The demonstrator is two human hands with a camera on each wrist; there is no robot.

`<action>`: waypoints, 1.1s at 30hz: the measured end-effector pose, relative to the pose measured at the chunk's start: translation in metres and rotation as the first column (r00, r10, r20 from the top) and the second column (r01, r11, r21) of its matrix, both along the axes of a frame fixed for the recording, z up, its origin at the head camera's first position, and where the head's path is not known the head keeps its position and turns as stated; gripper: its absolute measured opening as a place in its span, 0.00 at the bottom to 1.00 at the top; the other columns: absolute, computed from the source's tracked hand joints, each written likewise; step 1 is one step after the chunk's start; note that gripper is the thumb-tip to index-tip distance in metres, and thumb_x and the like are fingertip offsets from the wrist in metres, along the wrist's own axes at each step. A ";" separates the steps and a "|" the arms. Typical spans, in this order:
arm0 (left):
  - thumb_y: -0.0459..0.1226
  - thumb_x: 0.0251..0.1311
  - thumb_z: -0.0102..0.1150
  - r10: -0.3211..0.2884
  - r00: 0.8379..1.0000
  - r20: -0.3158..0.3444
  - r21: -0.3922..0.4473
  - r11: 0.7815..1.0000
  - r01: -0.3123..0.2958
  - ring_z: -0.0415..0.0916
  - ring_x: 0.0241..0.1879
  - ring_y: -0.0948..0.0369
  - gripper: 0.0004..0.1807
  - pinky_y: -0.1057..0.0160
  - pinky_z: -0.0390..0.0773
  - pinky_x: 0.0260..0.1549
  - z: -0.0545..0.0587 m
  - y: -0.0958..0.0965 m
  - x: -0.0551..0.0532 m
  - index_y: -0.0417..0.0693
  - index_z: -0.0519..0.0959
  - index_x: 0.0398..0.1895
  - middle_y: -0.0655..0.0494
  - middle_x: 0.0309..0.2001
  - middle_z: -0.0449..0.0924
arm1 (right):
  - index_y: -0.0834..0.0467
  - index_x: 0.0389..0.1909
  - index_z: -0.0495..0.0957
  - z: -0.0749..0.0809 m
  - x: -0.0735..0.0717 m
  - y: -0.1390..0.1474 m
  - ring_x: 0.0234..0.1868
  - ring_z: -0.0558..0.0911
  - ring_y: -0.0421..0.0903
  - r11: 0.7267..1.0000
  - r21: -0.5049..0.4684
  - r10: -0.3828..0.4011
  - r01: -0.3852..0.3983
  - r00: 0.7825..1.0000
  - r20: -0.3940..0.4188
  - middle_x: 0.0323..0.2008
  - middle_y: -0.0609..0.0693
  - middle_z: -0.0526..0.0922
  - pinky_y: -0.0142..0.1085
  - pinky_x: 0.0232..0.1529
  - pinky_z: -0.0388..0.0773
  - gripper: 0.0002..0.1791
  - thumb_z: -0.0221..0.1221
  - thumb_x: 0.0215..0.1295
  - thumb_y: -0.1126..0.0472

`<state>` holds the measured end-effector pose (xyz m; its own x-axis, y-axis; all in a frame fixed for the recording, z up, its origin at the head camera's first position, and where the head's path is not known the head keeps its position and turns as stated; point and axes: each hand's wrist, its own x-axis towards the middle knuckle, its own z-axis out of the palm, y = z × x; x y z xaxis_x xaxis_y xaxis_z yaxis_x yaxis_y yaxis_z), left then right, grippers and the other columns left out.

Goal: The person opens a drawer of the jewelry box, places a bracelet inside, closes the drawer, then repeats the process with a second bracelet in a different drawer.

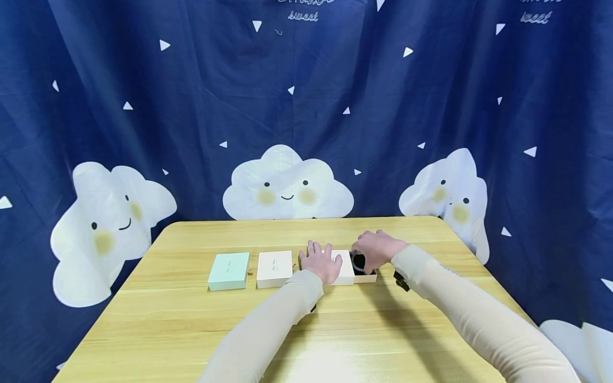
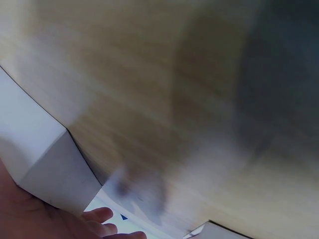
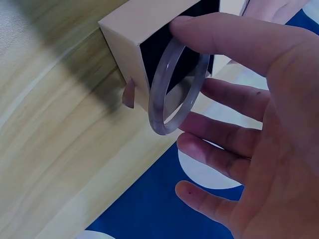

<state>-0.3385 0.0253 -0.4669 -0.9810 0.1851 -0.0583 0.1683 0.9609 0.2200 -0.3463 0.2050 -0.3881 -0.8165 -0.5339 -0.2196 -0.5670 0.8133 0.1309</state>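
Note:
A pale, translucent bangle (image 3: 158,94) stands tilted out of the dark-lined drawer (image 3: 132,22) of a small gift box, pinched between the thumb and fingers of my right hand (image 1: 378,248). The drawer sticks out from the right side of its white sleeve (image 1: 346,275). A small ribbon tab (image 3: 129,94) hangs from the drawer's end. My left hand (image 1: 320,263) rests over the left part of that sleeve, thumb on top and fingers spread. In the left wrist view, its fingers (image 2: 98,214) extend past the corner of the white box (image 2: 65,174).
To the left on the wooden table (image 1: 191,330) lie a closed mint-green box (image 1: 229,271) and a closed white box (image 1: 274,268), in one row with the opened one. A navy curtain (image 1: 191,106) with cloud prints hangs behind the table's far edge.

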 end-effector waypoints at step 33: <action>0.60 0.75 0.26 -0.001 1.000 -0.003 -0.012 1.000 0.001 0.45 0.79 0.43 0.35 0.35 0.54 0.72 0.001 0.000 0.003 0.58 0.59 0.79 0.38 0.78 0.52 | 0.53 0.49 0.86 0.003 0.004 -0.011 0.45 0.85 0.48 0.997 -0.065 0.027 -0.027 1.000 -0.006 0.44 0.48 0.89 0.61 0.52 0.75 0.26 0.76 0.45 0.54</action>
<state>-0.3358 0.0254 -0.4657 -0.9810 0.1850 -0.0578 0.1694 0.9634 0.2079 -0.3420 0.1943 -0.3854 -0.8026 -0.5687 -0.1797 -0.5882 0.8047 0.0807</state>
